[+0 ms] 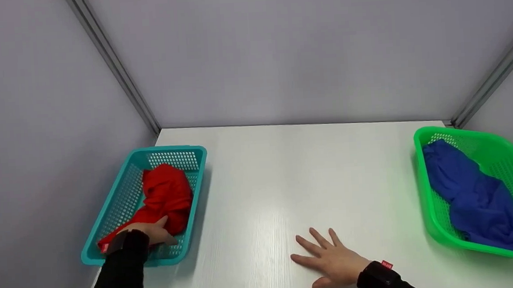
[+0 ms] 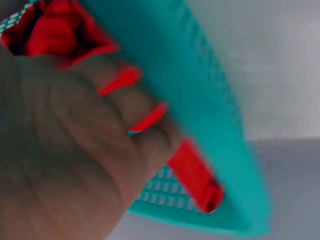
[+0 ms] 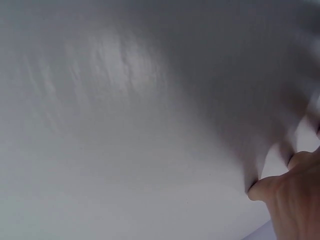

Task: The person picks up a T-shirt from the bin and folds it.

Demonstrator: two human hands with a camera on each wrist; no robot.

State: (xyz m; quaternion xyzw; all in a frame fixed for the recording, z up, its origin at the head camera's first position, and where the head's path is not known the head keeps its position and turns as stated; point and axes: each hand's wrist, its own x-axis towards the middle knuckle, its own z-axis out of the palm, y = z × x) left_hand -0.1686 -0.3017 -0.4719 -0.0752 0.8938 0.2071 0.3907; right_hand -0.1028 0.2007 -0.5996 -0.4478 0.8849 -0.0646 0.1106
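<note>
A crumpled red cloth lies in the teal basket on the left side of the table. My left hand is inside the near end of this basket, resting on the cloth with its thumb out to the side. In the left wrist view, strips of red cloth show between and beyond the spread fingers of that hand. My right hand rests near the front of the white table, palm down, fingers spread, holding nothing. Its thumb touches the tabletop in the right wrist view.
On the right stands a green basket with a crumpled blue cloth in it. Pale panels with grey corner posts close off the table at the back and sides.
</note>
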